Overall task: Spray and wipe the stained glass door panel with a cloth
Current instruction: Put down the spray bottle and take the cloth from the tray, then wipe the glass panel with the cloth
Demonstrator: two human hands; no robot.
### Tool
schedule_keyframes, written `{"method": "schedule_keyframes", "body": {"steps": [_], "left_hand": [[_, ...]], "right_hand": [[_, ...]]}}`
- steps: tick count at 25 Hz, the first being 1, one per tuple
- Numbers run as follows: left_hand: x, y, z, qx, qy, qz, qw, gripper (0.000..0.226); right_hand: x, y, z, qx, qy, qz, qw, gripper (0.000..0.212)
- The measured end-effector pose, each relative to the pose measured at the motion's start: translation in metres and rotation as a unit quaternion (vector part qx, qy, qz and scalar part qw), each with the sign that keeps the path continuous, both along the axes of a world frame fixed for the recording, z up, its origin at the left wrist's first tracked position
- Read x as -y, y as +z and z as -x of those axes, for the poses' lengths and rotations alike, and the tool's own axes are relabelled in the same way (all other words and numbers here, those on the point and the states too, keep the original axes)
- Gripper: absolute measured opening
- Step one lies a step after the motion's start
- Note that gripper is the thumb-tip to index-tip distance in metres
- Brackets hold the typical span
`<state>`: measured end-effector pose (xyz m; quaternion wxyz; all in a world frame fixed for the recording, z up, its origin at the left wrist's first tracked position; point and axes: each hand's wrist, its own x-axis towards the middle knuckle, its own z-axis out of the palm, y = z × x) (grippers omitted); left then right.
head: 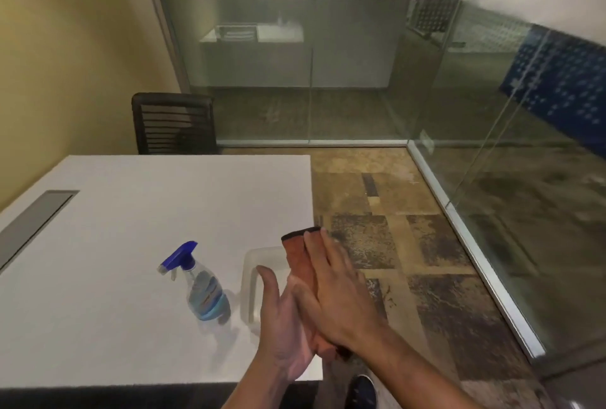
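An orange cloth (pixel 296 256) with a dark edge is pressed flat between my two hands above the table's right corner. My left hand (pixel 283 326) lies palm up under it, fingers spread. My right hand (pixel 341 293) lies flat on top of the cloth. A clear spray bottle (pixel 205 290) with a blue trigger head and blue liquid stands on the white table (pixel 131 228), to the left of my hands. The glass door panel (pixel 531 185) runs along the right side of the room, an arm's reach or more from my hands.
A clear plastic container (pixel 254 280) sits on the table just behind my left hand. A black chair (pixel 173 123) stands at the table's far end. More glass partition (pixel 295 70) closes the back. Patterned carpet (pixel 393 244) lies between table and glass. My shoe (pixel 360 392) shows below.
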<state>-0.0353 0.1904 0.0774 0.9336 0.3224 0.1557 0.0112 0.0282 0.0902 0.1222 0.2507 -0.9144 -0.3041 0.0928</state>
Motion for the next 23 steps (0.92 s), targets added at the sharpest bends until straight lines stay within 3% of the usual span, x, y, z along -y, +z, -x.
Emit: {"method": "schedule_keyframes", "body": {"steps": [4, 7, 12, 15, 19, 23], "left_hand": [[0.045, 0.014, -0.009, -0.002, -0.051, -0.039, 0.998, 0.117], [0.085, 0.026, -0.024, 0.016, -0.107, -0.077, 0.991, 0.116], [0.17, 0.049, -0.053, 0.076, -0.237, -0.141, 0.958, 0.115], [0.237, 0.055, -0.071, 0.125, -0.289, -0.181, 0.932, 0.117], [0.332, 0.053, -0.103, 0.132, -0.293, -0.267, 0.908, 0.104], [0.432, 0.059, -0.134, 0.144, -0.268, -0.324, 0.896, 0.106]], "right_hand": [[0.052, 0.003, 0.0, -0.001, -0.069, -0.028, 0.997, 0.093], [0.099, 0.006, -0.007, -0.023, -0.108, -0.115, 0.987, 0.086], [0.196, 0.018, -0.024, -0.008, -0.234, -0.273, 0.933, 0.069], [0.268, 0.027, -0.033, -0.026, -0.322, -0.392, 0.861, 0.052], [0.38, 0.041, -0.045, -0.082, -0.404, -0.556, 0.721, 0.03], [0.492, 0.061, -0.049, -0.115, -0.416, -0.676, 0.597, 0.028]]}}
